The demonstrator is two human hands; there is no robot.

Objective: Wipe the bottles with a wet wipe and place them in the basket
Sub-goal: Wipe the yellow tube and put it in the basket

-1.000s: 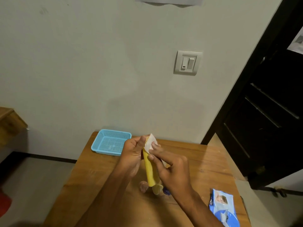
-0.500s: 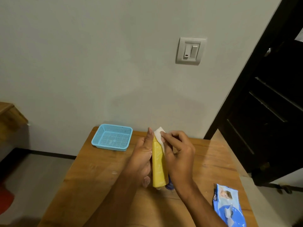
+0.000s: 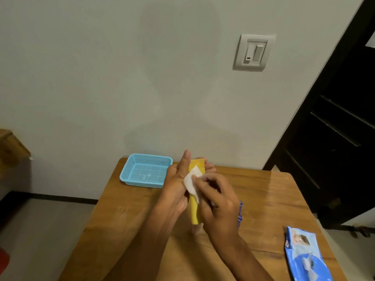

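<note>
Left hand (image 3: pixel 178 187) grips yellow bottle (image 3: pixel 195 209); right hand (image 3: pixel 219 201) seemingly pinches wet wipe (image 3: pixel 191 182) against it.

two hands: the left hand (image 3: pixel 177 186) and the right hand (image 3: pixel 218 201). one yellow bottle (image 3: pixel 195 207) between them. one white wet wipe (image 3: pixel 192 182) on it. one blue basket (image 3: pixel 146 170) at ten o'clock from the hands. one blue wipes pack (image 3: pixel 305 255) at four o'clock. one blue thing (image 3: pixel 240 212) partly hidden behind the right hand. one desk (image 3: pixel 267 191). one wall switch plate (image 3: pixel 253 52) with two rockers.
</note>
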